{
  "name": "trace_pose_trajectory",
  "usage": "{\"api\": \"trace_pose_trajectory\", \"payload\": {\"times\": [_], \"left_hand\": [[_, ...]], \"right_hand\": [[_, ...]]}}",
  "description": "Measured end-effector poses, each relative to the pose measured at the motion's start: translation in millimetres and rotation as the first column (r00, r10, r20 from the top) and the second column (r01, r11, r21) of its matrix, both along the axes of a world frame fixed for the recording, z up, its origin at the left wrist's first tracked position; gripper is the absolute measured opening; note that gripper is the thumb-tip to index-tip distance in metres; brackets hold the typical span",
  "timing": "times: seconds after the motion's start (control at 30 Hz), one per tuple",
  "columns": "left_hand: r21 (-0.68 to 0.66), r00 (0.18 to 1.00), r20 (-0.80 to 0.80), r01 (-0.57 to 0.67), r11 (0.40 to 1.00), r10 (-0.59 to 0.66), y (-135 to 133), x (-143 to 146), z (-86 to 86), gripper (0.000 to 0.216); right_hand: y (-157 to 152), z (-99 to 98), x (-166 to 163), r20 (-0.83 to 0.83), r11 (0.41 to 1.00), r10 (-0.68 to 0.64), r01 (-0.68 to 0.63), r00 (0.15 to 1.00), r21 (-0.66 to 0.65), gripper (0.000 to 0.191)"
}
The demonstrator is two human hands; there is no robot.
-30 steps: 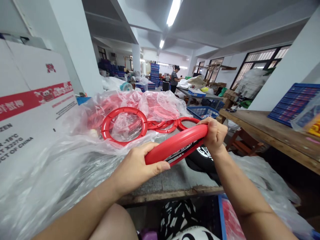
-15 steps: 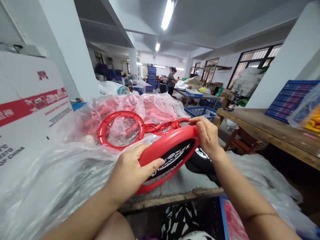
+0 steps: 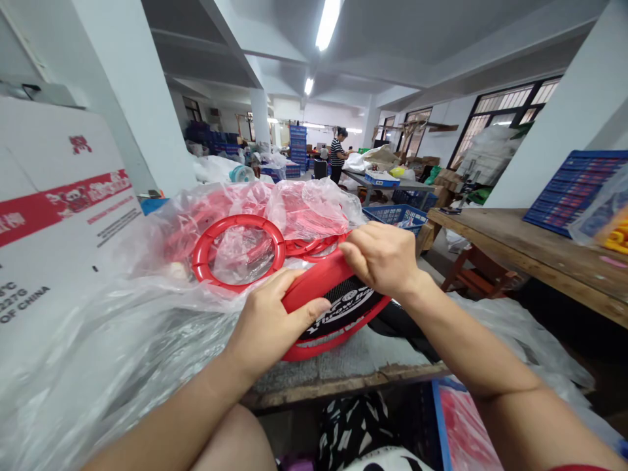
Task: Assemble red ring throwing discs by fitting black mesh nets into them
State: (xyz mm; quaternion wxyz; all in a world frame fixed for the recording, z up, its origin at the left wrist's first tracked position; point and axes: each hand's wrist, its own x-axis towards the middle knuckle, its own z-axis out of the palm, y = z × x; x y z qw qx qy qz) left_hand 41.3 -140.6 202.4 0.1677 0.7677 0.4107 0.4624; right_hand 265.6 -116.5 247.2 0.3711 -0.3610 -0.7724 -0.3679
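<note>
Between my hands a round throw-ball paddle (image 3: 338, 314) is tilted on edge above the table; it has a red rim and a black printed mesh face. My left hand (image 3: 279, 314) grips the rim at the left, thumb over the face. My right hand (image 3: 380, 258) is closed over the upper right rim, its fingers curled out of sight. Black fabric (image 3: 405, 327) lies on the table just behind the paddle, partly covered by it. Beyond my left hand a loose red plastic ring (image 3: 238, 284) rests on clear bags, with more red rings (image 3: 314, 248) beside it.
Clear plastic bags (image 3: 122, 340) of red parts cover the table's left and back. A white printed carton (image 3: 59, 216) stands at the left. Below the table edge (image 3: 343, 384) is a blue crate (image 3: 441, 418). A wooden bench (image 3: 520, 248) is at right; a person (image 3: 337, 157) stands farther back.
My right hand has moved left along the rim and closed over its top. The paddle has turned slightly and sits a little lower at its right. My left hand keeps its hold.
</note>
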Motion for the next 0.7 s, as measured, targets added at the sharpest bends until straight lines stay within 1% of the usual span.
{"api": "trace_pose_trajectory", "payload": {"times": [0.1,0.17,0.3,0.43,0.57,0.63,0.7], "left_hand": [[0.045,1.0,0.026,-0.013,0.999,0.012,3.5,-3.3,-0.6,0.039],[0.071,1.0,0.021,-0.009,0.997,0.008,3.6,-4.4,-1.0,0.035],[0.136,1.0,0.012,0.007,0.991,-0.008,0.2,-3.5,-2.3,0.028],[0.175,1.0,-0.003,0.022,0.984,-0.022,-4.6,-2.5,-2.0,0.027],[0.152,1.0,-0.013,0.029,0.988,-0.027,-4.3,-1.2,-1.0,0.026],[0.106,1.0,-0.003,0.028,0.994,-0.027,-1.0,-0.7,-1.4,0.028],[0.051,0.999,0.026,0.023,0.998,-0.024,3.1,-1.5,-2.1,0.032]], "right_hand": [[4.9,-0.4,7.1,-0.109,0.999,0.001,-0.007,0.994,-0.052,0.06],[6.7,-3.4,9.7,-0.139,0.997,0.029,-0.038,0.99,-0.065,0.058],[8.6,-12.6,12.2,-0.164,0.994,0.099,-0.104,0.981,-0.023,0.054],[9.1,-19.0,13.9,-0.185,0.985,0.17,-0.171,0.968,0.008,0.051],[9.7,-20.6,13.8,-0.215,0.986,0.16,-0.166,0.963,-0.01,0.053],[11.9,-20.0,15.1,-0.263,0.988,0.133,-0.148,0.956,-0.04,0.056],[16.8,-19.3,19.8,-0.349,0.988,0.098,-0.133,0.932,-0.078,0.061]]}}
